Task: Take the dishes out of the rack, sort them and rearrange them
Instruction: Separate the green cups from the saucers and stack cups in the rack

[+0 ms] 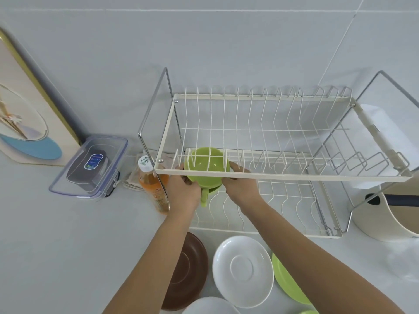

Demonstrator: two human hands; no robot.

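A two-tier cream wire dish rack point(281, 174) stands against the wall. Under its upper tier, at the left end of the lower tier, sits a green bowl-like dish with a handle point(205, 165). My left hand point(182, 189) grips its left side and my right hand point(240, 185) grips its right side. On the counter in front lie a brown plate point(190, 268), a white saucer-like plate point(243, 269) and a green plate point(286, 284), partly hidden by my right forearm. Another white dish point(210, 305) and a green one point(309, 312) show at the bottom edge.
An orange drink bottle point(153, 186) lies just left of the rack, by a folded cloth point(133, 180). A clear lidded box point(90, 165) sits further left, below a framed picture point(25, 114). A cream pot with a dark handle point(390, 214) stands right of the rack.
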